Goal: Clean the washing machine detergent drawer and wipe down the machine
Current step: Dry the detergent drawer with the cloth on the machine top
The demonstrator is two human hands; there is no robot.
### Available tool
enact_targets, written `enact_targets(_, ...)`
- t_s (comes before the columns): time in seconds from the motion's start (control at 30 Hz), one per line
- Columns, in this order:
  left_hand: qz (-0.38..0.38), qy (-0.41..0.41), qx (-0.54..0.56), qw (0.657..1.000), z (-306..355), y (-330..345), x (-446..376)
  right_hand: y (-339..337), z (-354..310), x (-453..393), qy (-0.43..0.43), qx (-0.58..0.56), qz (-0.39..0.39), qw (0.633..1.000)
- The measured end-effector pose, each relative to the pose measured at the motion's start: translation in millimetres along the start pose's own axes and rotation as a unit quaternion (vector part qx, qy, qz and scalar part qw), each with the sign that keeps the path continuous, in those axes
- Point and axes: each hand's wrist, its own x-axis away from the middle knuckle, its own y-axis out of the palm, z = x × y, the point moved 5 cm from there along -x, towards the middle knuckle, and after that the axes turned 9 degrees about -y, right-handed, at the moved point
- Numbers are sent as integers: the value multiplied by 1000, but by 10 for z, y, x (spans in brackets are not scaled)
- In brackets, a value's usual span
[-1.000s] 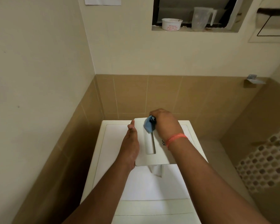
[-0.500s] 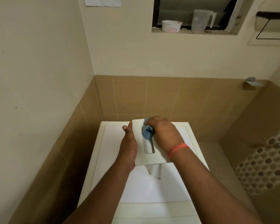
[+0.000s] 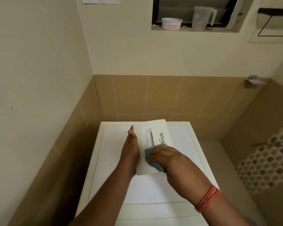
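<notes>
The drawer [image 3: 153,144], white w/ a "Whirl…" logo partly hidden, lay face up on top of the washer [image 3: 114,160], between the two hands. A long slot ran down its middle, just ahead of the right fingers.

Right hand [image 3: 168,158] sat on the near end of the drawer, fingers curled over a blue-grey cloth [image 3: 151,158] and pressing it onto the panel; cloth bunched under the palm, poking out at the fingertips and below the heel of the hand. A red thread band [image 3: 207,199] circled that wrist.

Left hand [image 3: 131,149] lay along the drawer's left edge, touching it, thumb straight and pointing away from the body, palm toward the panel. Its other fingers were behind/under the drawer, so can't tell how far they were bent; the hand braced the drawer from the side.

Beyond both hands: tan tiled wall, cream paint above. High up and fwd of the right hand, a wall recess w/ a white tub [image 3: 171,23] and a clear jug [image 3: 202,17], near each other, not touching. Far right of the right hand, a patch of mosaic tiles [image 3: 266,162].
</notes>
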Motion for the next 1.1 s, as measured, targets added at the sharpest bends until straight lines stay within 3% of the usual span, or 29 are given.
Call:
enact_targets(0.27, 28, -21, -14, 999, -58, -73, -1, -149, 118, 138, 51, 27, 134, 989)
enact_targets(0.4, 30, -13, 20, 999, -69, -74, 23, 28, -18, 94, -5, 1, 82, 997)
enact_targets(0.6, 42, -4, 21, 999, -96, -99, 64, -111, 188, 174, 72, 29, 126, 989)
enact_targets(0.73, 18, 18, 38, 999, -95, -56, 106, 228, -92, 7, -33, 52, 27, 998)
enact_targets(0.8, 15, 59, 19, 998, -106, -24, 115, 270, 16, -179, -27, 106, 0, 994)
enact_targets(0.97, 20, 58, 16, 998, -158, 67, 73, 0, 294, -741, 27, 142, 91, 985)
enact_targets(1.1, 23, 68, 46, 996, -152, -14, 44, 134, 150, -671, 15, 148, 31, 988)
